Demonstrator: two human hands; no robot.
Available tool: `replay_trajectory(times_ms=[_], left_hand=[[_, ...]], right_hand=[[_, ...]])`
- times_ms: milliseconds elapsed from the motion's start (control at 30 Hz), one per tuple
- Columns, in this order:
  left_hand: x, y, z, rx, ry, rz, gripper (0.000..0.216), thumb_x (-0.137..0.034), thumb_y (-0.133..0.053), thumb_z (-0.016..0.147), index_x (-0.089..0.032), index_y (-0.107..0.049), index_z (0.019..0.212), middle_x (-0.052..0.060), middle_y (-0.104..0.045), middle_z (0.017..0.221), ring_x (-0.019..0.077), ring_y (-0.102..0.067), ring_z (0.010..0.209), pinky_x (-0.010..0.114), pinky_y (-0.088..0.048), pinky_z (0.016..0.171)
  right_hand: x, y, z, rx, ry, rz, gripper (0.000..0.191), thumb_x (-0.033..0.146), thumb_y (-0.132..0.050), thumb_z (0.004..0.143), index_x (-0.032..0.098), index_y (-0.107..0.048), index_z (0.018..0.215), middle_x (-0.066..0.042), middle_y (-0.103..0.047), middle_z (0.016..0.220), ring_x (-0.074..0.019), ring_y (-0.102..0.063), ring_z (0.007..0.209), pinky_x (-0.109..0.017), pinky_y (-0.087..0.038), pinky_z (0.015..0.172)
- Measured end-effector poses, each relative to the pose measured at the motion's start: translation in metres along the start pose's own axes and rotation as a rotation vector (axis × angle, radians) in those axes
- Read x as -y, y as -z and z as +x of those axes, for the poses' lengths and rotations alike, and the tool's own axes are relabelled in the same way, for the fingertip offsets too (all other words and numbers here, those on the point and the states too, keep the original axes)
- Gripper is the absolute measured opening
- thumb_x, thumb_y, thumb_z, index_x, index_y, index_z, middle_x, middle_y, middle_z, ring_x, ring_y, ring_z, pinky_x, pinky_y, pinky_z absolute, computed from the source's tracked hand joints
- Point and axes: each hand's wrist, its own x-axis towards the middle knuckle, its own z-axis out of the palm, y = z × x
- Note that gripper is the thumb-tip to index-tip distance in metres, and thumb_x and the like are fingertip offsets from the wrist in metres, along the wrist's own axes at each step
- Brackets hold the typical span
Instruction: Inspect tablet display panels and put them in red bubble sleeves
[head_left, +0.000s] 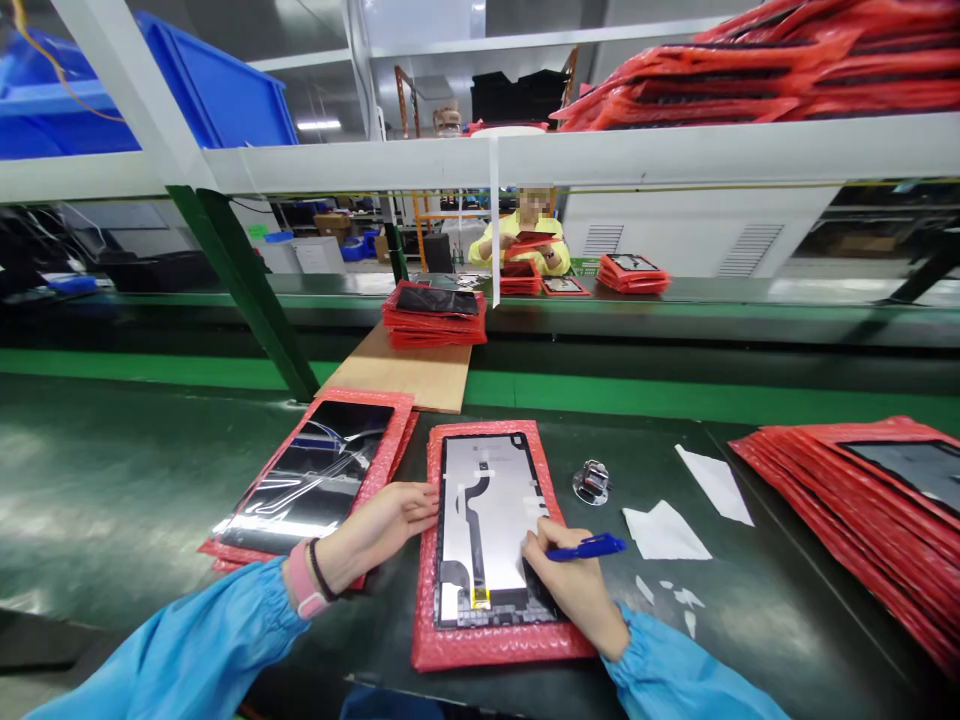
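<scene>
A tablet screen panel [504, 520] lies silvery back up on a red bubble-wrap sleeve [480, 650], with a black flex cable running down it. My right hand [568, 572] is closed around a blue pen [592, 547] and rests on the panel's right side; the pen's tip is hidden by my fingers. Fingers stretched out, my left hand [394, 520] touches the left edge of the sleeve and holds nothing. Just left of it, a glossy black screen [319, 470] lies face up on more red bubble wrap.
A small metallic object [592, 482] and white paper pieces [666, 530] lie right of the panel. Red sleeves are stacked at the right [855, 520] and on a wooden board [405, 372]. A green post [247, 290] rises at left. Across the bench sits a person in yellow [555, 258].
</scene>
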Motion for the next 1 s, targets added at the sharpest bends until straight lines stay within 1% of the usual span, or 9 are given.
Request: replay_trajectory(times_ms=[167, 267, 400, 567, 667, 767, 833, 900, 1000], left_hand=[[-0.004, -0.004, 0.003, -0.006, 0.008, 0.016, 0.013, -0.001, -0.059, 0.067, -0.009, -0.066, 0.074, 0.006, -0.07, 0.071, 0.0111, -0.065, 0.063, 0.022, -0.05, 0.068], [-0.005, -0.017, 0.004, 0.052, -0.039, 0.046, 0.01, -0.006, -0.068, 0.063, -0.01, -0.067, 0.072, 0.004, -0.068, 0.063, 0.0107, -0.061, 0.055, 0.02, -0.045, 0.056], [0.007, -0.045, 0.008, 0.144, -0.127, 0.069, 0.035, -0.003, -0.074, 0.051, -0.011, -0.068, 0.084, 0.007, -0.073, 0.077, 0.0194, -0.067, 0.068, 0.027, -0.049, 0.065], [0.014, -0.058, 0.012, 0.09, -0.267, 0.078, 0.044, -0.004, -0.065, 0.055, -0.012, -0.064, 0.098, 0.007, -0.074, 0.082, 0.0228, -0.069, 0.071, 0.031, -0.051, 0.064], [-0.001, -0.057, 0.007, 0.073, -0.431, 0.083, 0.049, -0.007, -0.066, 0.062, -0.015, -0.061, 0.11, 0.005, -0.073, 0.098, 0.0209, -0.069, 0.083, 0.03, -0.051, 0.074], [-0.022, -0.061, -0.003, 0.079, -0.57, 0.092, 0.043, -0.015, -0.067, 0.069, -0.017, -0.063, 0.112, 0.004, -0.072, 0.107, 0.0215, -0.067, 0.093, 0.03, -0.049, 0.082], [-0.034, -0.068, -0.009, 0.073, -0.645, 0.088, 0.041, -0.021, -0.068, 0.073, -0.019, -0.064, 0.113, 0.003, -0.071, 0.112, 0.0218, -0.065, 0.099, 0.031, -0.048, 0.088], [-0.044, -0.076, -0.014, 0.058, -0.717, 0.087, 0.039, -0.024, -0.068, 0.076, -0.021, -0.064, 0.115, 0.002, -0.069, 0.116, 0.0216, -0.063, 0.105, 0.03, -0.046, 0.093], [-0.057, -0.086, -0.019, 0.077, -0.81, 0.078, 0.036, -0.026, -0.067, 0.079, -0.021, -0.064, 0.115, 0.003, -0.07, 0.115, 0.0217, -0.063, 0.107, 0.029, -0.048, 0.092]], right_hand=[[-0.005, 0.001, 0.0, -0.057, -0.053, 0.042, 0.037, 0.027, -0.055, 0.071, 0.023, -0.025, 0.049, 0.008, -0.024, 0.047, -0.0087, -0.027, 0.044, -0.025, -0.024, 0.047], [-0.005, 0.002, 0.002, -0.09, -0.11, 0.12, 0.04, 0.034, -0.055, 0.076, 0.024, -0.027, 0.05, 0.008, -0.028, 0.045, -0.0093, -0.03, 0.043, -0.025, -0.027, 0.045], [-0.003, 0.003, 0.004, -0.074, -0.177, 0.239, 0.042, 0.045, -0.055, 0.083, 0.024, -0.034, 0.053, 0.008, -0.035, 0.039, -0.0099, -0.033, 0.037, -0.025, -0.037, 0.045], [-0.004, 0.029, 0.008, -0.098, -0.139, 0.294, 0.034, 0.046, -0.067, 0.077, 0.02, -0.056, 0.059, 0.003, -0.051, 0.051, -0.0129, -0.046, 0.047, -0.026, -0.04, 0.048], [-0.005, 0.058, 0.019, -0.178, -0.1, 0.306, 0.027, 0.043, -0.068, 0.079, 0.02, -0.064, 0.067, 0.001, -0.055, 0.059, -0.0129, -0.047, 0.053, -0.026, -0.04, 0.051], [0.002, 0.082, 0.036, -0.246, -0.127, 0.405, 0.028, 0.046, -0.067, 0.081, 0.021, -0.07, 0.092, -0.005, -0.069, 0.079, -0.0154, -0.058, 0.062, -0.026, -0.047, 0.055], [0.014, 0.091, 0.048, -0.214, -0.167, 0.514, 0.041, 0.054, -0.062, 0.082, 0.022, -0.068, 0.108, -0.011, -0.074, 0.096, -0.0218, -0.067, 0.079, -0.028, -0.053, 0.058], [0.029, 0.096, 0.058, -0.15, -0.22, 0.574, 0.05, 0.058, -0.058, 0.084, 0.022, -0.063, 0.119, -0.012, -0.076, 0.094, -0.0253, -0.071, 0.085, -0.033, -0.057, 0.065], [0.052, 0.097, 0.068, -0.024, -0.252, 0.623, 0.041, 0.051, -0.062, 0.085, 0.022, -0.066, 0.114, -0.009, -0.077, 0.088, -0.0237, -0.073, 0.085, -0.033, -0.058, 0.074]])
